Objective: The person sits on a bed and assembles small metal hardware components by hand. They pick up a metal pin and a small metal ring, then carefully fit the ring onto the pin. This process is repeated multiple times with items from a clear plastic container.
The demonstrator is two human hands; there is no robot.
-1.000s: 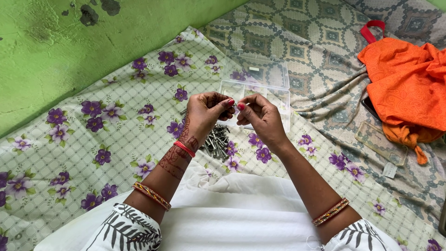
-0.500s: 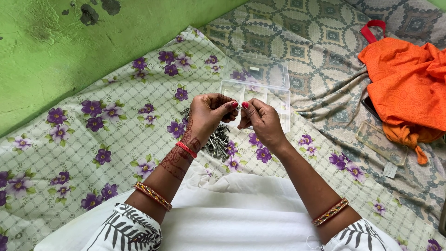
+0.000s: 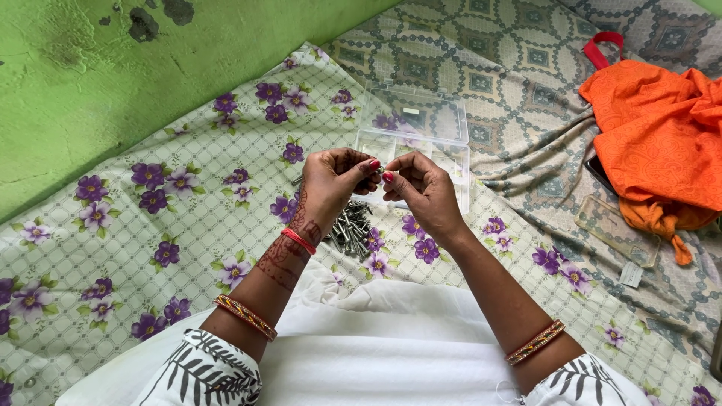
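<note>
My left hand (image 3: 335, 180) and right hand (image 3: 423, 184) pinch 1 small screw (image 3: 381, 171) together above the screw pile (image 3: 350, 229); next, likely careful placement into the clear box (image 3: 444, 154).

Fingertips of the left hand (image 3: 335, 180) and right hand (image 3: 421, 184) are pinching something too small to identify. The hands are partly hiding a clear plastic box (image 3: 421, 128) and a pile of metal screws (image 3: 352, 229); the picture's right edge is cutting off an orange cloth (image 3: 662, 135).
</note>
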